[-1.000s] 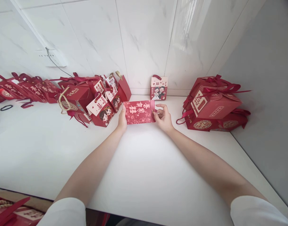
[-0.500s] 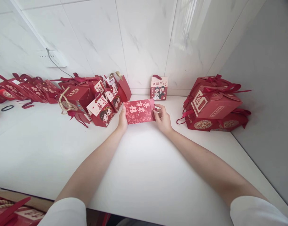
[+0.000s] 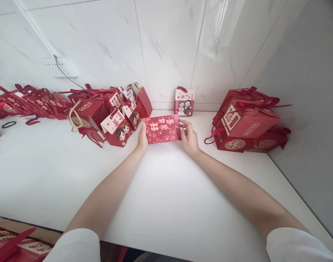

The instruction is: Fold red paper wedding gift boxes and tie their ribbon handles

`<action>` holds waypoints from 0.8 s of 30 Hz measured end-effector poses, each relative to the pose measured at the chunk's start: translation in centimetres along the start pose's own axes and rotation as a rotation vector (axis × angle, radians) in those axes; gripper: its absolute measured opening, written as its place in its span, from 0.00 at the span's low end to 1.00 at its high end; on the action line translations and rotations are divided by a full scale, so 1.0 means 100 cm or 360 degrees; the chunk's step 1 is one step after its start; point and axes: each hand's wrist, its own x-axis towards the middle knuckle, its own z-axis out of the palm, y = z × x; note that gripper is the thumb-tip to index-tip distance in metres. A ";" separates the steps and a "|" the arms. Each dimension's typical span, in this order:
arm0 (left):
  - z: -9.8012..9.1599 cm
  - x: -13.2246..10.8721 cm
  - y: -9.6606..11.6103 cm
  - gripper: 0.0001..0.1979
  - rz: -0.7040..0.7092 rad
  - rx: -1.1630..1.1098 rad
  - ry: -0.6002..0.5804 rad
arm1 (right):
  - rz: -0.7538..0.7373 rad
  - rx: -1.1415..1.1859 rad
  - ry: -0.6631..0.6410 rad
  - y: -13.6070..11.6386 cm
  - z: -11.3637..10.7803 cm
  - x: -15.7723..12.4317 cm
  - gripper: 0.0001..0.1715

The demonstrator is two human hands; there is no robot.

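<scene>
A flat red packet (image 3: 162,130) with pale lettering and a floral pattern is held sideways above the white table (image 3: 166,196). My left hand (image 3: 142,138) is closed on its left end. My right hand (image 3: 188,138) pinches its right end, where a lighter pink strip shows. Behind the packet, a small red and cream box (image 3: 184,102) with a cartoon couple stands against the wall. Left of my left hand is another cartoon box (image 3: 117,128) with a cream flap.
Red gift boxes with ribbons (image 3: 249,122) are stacked on the right by the grey panel. More boxes (image 3: 87,109) and a row of red bags (image 3: 35,103) line the wall on the left. A black ring (image 3: 8,124) lies at far left. Red items (image 3: 16,243) fill the lower left corner.
The packet and my right hand have shifted very slightly to the right. Both hands keep their hold on it. A box edge shows more at the far left.
</scene>
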 end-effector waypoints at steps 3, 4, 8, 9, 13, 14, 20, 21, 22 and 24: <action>0.000 0.000 0.000 0.27 -0.0005 -0.0001 0.0013 | 0.0005 0.0028 0.0032 0.000 0.000 0.000 0.21; 0.000 -0.001 0.000 0.27 -0.0005 0.0003 0.0014 | 0.0015 0.0053 0.0039 0.000 0.000 -0.001 0.20; -0.001 0.000 -0.001 0.27 -0.0005 0.0009 -0.0009 | 0.0027 0.0180 0.0079 0.002 0.000 0.000 0.20; -0.001 0.000 -0.001 0.27 -0.0004 0.0009 -0.0014 | 0.0030 0.0229 0.0084 0.002 0.000 0.001 0.20; -0.001 0.000 -0.002 0.27 0.0003 0.0031 -0.0018 | 0.0186 0.0530 -0.0011 0.007 0.000 0.007 0.21; -0.001 0.001 -0.002 0.27 0.0007 0.0039 -0.0017 | 0.0238 0.0597 -0.0041 0.008 0.000 0.009 0.22; -0.002 0.002 -0.003 0.27 0.0003 0.0023 0.0021 | 0.0289 0.0604 -0.0065 0.010 0.003 0.007 0.21; -0.002 0.002 -0.003 0.27 0.0011 0.0017 0.0034 | 0.0244 0.0552 -0.0027 0.009 0.004 0.006 0.22; -0.002 0.002 -0.002 0.27 0.0020 0.0010 0.0041 | 0.0188 0.0489 0.0020 0.007 0.005 0.004 0.22; -0.001 0.001 -0.002 0.27 0.0029 -0.0008 0.0039 | 0.0090 0.0358 0.0108 0.004 0.007 0.002 0.22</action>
